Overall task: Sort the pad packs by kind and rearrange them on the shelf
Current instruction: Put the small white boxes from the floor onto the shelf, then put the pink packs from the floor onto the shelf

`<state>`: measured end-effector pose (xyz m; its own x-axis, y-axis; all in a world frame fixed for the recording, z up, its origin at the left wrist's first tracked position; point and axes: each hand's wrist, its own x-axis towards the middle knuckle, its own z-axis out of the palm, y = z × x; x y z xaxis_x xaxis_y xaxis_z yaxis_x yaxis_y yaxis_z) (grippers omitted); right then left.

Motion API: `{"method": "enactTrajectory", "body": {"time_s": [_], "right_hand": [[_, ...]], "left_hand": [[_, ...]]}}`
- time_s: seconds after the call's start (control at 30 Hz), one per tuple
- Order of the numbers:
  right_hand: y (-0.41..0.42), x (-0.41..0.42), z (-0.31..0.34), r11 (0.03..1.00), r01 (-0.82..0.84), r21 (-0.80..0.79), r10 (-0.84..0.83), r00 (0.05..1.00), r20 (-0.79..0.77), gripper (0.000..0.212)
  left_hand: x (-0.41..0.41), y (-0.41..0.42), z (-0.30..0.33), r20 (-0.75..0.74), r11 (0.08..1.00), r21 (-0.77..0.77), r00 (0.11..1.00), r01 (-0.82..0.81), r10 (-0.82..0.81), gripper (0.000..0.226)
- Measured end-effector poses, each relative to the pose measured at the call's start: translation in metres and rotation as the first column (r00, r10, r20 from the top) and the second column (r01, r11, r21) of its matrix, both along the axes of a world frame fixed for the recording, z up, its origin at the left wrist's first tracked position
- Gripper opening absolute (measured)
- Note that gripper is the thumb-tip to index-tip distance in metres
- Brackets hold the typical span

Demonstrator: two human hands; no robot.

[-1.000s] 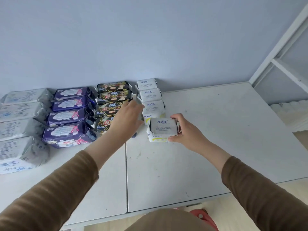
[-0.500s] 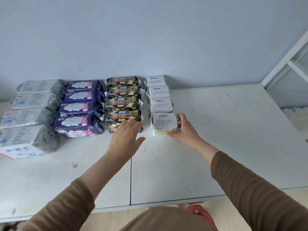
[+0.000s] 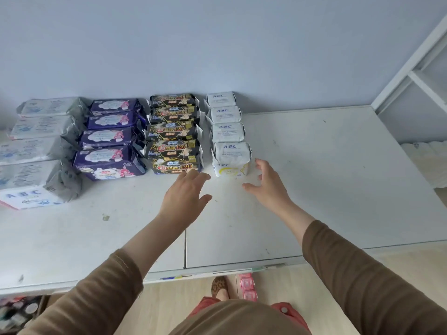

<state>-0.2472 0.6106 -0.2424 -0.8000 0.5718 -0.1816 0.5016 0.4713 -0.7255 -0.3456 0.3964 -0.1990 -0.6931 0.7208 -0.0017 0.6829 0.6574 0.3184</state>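
Packs stand in four sorted columns on the white worktop (image 3: 314, 189), each column running from the near side back to the blue wall (image 3: 217, 44). Farthest left are the grey packs (image 3: 36, 151), then the purple packs (image 3: 108, 139), then the black packs (image 3: 173, 134), and on the right the small white packs (image 3: 227, 126) marked ABC. The nearest white pack (image 3: 231, 158) stands upright at the near end of its column, just beside the nearest black pack.

The left hand (image 3: 185, 198) hovers above the worktop just near of the black column, its grip released, fingers straight and touching no pack. The right hand (image 3: 267, 183) sits just right of and nearer than the nearest white pack, grip also released, fingers spread and slightly bent, apart from the pack. Both arms wear brown sleeves (image 3: 362, 274). A white frame (image 3: 411, 68) rises at the far right.
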Motion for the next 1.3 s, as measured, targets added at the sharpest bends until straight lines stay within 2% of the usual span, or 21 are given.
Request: {"method": "enactTrajectory", "body": {"time_s": [0.27,0.53,0.7,0.93,1.07,1.3], "right_hand": [[-0.023,0.110,0.013,0.961,-0.210,0.183,0.211,0.977,0.014,0.061],[-0.046,0.253,-0.006,0.869,-0.357,0.343,0.373,0.927,0.020,0.052],[-0.071,0.330,-0.041,0.887,-0.373,0.271,0.368,0.927,0.071,0.051],[-0.106,0.387,-0.110,0.940,-0.308,0.149,0.281,0.944,0.174,0.049],[-0.119,0.416,-0.179,0.964,-0.251,0.086,0.220,0.938,0.268,0.052],[-0.126,0.442,-0.330,0.975,-0.224,-0.005,0.204,0.879,0.432,0.056]], "left_hand": [[0.084,-0.014,-0.013,0.019,0.998,0.023,0.999,-0.051,0.050,0.047],[0.232,-0.048,-0.035,0.047,0.996,0.022,0.995,-0.092,0.091,0.042],[0.307,-0.077,-0.066,0.114,0.996,-0.065,0.991,-0.058,0.065,0.046],[0.354,-0.111,-0.138,0.279,0.991,-0.134,0.958,-0.028,0.065,0.047],[0.373,-0.126,-0.202,0.371,0.979,-0.203,0.925,-0.007,0.083,0.048],[0.396,-0.131,-0.339,0.443,0.947,-0.319,0.890,0.044,0.108,0.049]]}}
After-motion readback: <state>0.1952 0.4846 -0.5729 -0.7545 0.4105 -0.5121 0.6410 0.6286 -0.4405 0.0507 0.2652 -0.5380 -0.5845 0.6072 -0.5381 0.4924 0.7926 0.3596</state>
